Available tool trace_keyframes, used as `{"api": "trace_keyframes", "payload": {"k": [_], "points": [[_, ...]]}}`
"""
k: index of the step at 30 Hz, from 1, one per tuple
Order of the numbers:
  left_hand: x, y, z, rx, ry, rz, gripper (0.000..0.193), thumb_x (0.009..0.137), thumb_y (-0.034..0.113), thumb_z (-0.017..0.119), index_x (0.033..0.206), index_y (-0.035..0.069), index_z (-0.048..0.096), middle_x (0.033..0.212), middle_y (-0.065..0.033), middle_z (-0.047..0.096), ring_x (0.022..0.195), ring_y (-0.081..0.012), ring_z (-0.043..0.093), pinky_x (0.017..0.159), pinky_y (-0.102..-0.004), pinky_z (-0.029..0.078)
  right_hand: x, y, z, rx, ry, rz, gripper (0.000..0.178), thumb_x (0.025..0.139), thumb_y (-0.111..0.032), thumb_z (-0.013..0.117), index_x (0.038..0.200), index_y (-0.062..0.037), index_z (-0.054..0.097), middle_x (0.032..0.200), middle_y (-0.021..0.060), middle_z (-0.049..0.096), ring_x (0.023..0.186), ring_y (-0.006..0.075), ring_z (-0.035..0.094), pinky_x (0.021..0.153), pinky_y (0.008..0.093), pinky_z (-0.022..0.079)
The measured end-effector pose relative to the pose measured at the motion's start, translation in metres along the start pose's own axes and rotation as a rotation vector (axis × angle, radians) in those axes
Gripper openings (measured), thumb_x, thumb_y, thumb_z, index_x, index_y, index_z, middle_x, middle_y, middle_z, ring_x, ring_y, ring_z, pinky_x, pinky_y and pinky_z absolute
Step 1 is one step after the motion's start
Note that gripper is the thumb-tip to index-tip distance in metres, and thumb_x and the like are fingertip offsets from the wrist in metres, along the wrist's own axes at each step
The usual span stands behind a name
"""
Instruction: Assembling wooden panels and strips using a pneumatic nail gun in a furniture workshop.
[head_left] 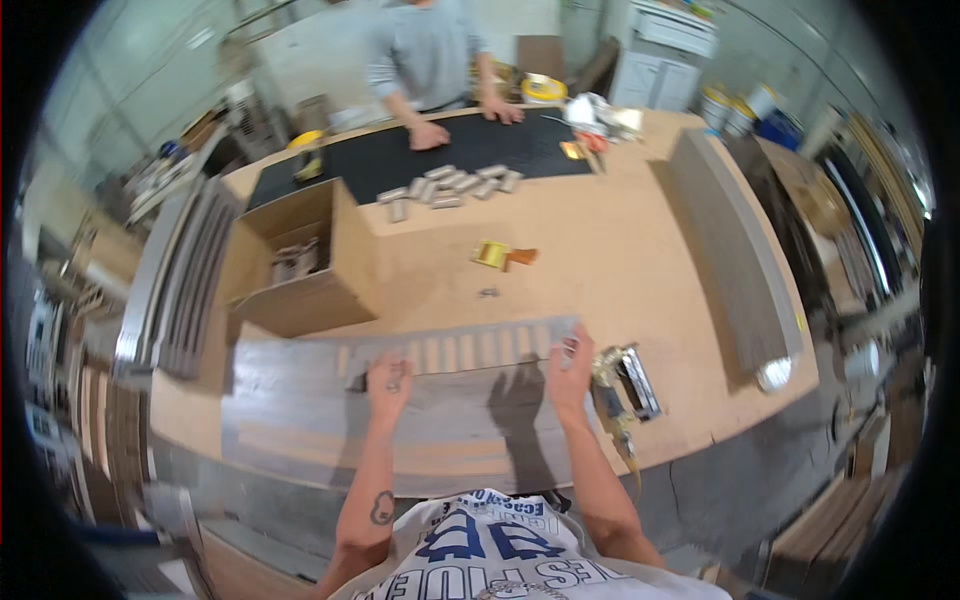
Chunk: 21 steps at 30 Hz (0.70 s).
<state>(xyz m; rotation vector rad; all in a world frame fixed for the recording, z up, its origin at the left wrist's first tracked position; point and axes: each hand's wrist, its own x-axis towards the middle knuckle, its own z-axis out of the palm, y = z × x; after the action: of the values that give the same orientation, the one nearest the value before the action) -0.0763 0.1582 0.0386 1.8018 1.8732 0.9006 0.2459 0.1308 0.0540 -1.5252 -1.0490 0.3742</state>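
Note:
A long grey slatted piece (460, 348), with short crosspieces set side by side between its rails, lies across a wide grey board (450, 405) on the table in front of me. Near its left part rests my left hand (388, 382), fingers curled over the lower rail; what they hold is hidden. My right hand (568, 375) is at the right end, closed around a small grey block (568, 352). Just right of that hand lies a nail gun (628, 388) with its hose.
An open cardboard box (352, 250) holds small wooden pieces. Several loose blocks (445, 187) lie near a black sheet (350, 165), where a co-worker's hands (430, 135) rest. Grey boards stand left (190, 280) and right (730, 250). A yellow object (490, 253) sits mid-table.

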Motion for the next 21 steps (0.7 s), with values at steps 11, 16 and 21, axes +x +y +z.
{"api": "trace_keyframes", "payload": {"k": [11,16,21], "points": [[-0.073,0.303,-0.141,-1.168,-1.341,0.851,0.030,0.102,0.025,0.056,0.116,-0.001,0.064,0.113,-0.0151,0.066,0.107,-0.0294,0.062,0.095,-0.0383,0.047,-0.116,-0.009,0.032,0.129,-0.738,-0.048,0.024,0.094,-0.013,0.060,0.115,-0.0021,0.063,0.091,0.0124,0.070,0.076,0.0211,0.068,0.073,0.0333,0.055],[-0.068,0.296,-0.157,-1.087,-1.292,0.885,0.030,0.102,0.025,0.056,0.116,0.000,0.064,0.113,-0.0150,0.066,0.107,-0.0294,0.062,0.095,-0.0383,0.047,-0.137,-0.024,0.037,0.155,-0.769,-0.006,0.029,0.092,-0.013,0.062,0.120,-0.0020,0.062,0.095,0.0128,0.070,0.080,0.0240,0.070,0.074,0.0352,0.057],[-0.050,0.280,-0.169,-1.040,-1.294,0.925,0.029,0.102,0.024,0.057,0.115,0.000,0.064,0.113,-0.0150,0.066,0.107,-0.0294,0.062,0.094,-0.0382,0.047,-0.129,-0.046,0.057,-0.030,-0.921,0.030,0.035,0.093,-0.019,0.062,0.124,-0.0032,0.061,0.102,0.0151,0.071,0.085,0.0268,0.072,0.077,0.0370,0.057]]}}
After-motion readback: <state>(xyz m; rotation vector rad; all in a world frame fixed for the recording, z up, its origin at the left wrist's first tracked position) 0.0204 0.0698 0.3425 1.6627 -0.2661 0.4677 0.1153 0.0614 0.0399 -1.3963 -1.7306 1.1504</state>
